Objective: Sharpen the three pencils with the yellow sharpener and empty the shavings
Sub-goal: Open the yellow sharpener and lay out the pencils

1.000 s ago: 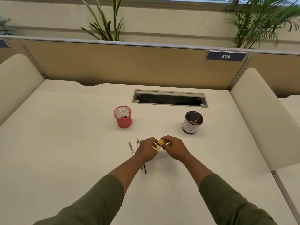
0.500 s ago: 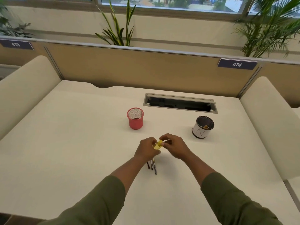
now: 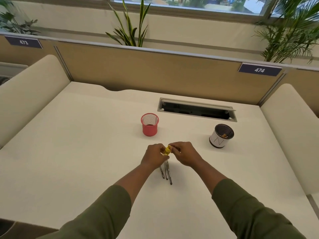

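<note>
Both of your hands meet over the middle of the tabletop (image 3: 69, 135) on the sharpener (image 3: 167, 150). Your left hand (image 3: 153, 156) pinches it from the left; your right hand (image 3: 185, 154) pinches it from the right. Each grip is narrow, fingers curled round the small yellow body. Whether you are pulling its two halves apart or pressing them together cannot be told; the fingers hide the seam.

The three pencils (image 3: 166, 171) lie side by side on the tabletop, just below and partly under your left hand. Only their near ends show. Their tips are hidden, so their sharpness cannot be confirmed. No pencil is in either hand or in the sharpener.

Status, as a judgement:
- Sharpening: probably complete, since all three pencils are set down together and both hands work on the sharpener alone.
- Emptying: in hand or just finished. The white cup (image 3: 221, 136), well to the right, already holds some tan scraps that look like shavings.
- The red cup (image 3: 149, 124), beyond your hands, holds no pencils.

Remaining, if the sharpener is still full: carry it over the white cup, open it and tip it out, then close it. Keep it level in transit; loose shavings spill easily onto the tabletop.
</note>
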